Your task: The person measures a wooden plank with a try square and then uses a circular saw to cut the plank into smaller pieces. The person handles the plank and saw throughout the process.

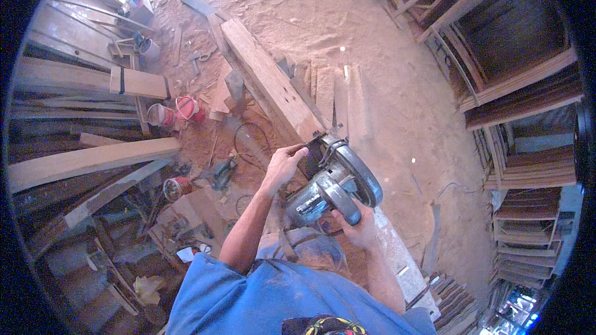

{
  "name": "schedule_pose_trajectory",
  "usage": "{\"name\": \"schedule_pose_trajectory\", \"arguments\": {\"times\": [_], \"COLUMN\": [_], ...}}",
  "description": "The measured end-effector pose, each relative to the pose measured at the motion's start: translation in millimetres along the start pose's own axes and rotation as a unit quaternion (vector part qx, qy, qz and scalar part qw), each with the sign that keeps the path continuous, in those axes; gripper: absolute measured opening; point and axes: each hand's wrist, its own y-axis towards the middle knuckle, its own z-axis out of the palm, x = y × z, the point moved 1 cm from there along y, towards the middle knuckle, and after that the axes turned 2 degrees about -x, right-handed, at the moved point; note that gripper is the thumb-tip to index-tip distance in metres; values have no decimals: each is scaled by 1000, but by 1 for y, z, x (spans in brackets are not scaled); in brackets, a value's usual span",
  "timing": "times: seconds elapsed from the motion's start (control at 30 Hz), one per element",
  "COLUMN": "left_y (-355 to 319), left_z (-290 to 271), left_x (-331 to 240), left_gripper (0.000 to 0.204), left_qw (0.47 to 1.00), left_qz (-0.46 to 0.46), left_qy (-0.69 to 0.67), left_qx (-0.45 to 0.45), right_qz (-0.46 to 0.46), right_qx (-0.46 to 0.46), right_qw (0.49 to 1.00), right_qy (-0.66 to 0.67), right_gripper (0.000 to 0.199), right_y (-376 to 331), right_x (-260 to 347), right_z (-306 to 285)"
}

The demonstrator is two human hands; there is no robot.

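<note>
pale label on saw's dark motor housing

A dark handheld circular saw with a rounded black blade guard sits tilted on the near end of a long pale wooden plank, which runs away toward eleven o'clock.

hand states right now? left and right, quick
Left hand: rests on the front of the circular saw, fingers partly curled.
Right hand: closed on the saw's rear handle.
</note>
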Motion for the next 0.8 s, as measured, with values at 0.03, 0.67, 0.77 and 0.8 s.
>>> {"name": "schedule_pose_trajectory", "arguments": {"times": [0.03, 0.67, 0.77, 0.8], "left_y": [0, 3, 0, 0], "left_z": [1, 3, 1, 1], "left_x": [3, 6, 1, -2], "left_gripper": [44, 46, 46, 46], "left_qw": [1000, 999, 999, 999], "left_qz": [5, 33, 15, 1], "left_qy": [-5, -33, -46, -52], "left_qx": [-1, -15, -7, 0], "right_qz": [-3, -47, -53, -53], "right_qx": [0, -2, -6, -8], "right_qw": [1000, 999, 998, 998], "right_qy": [-4, -19, -17, -18], "right_gripper": [25, 15, 14, 14], "right_y": [0, 3, 4, 3], "right_x": [-1, -10, -12, -12], "right_z": [0, 0, 0, 0]}}
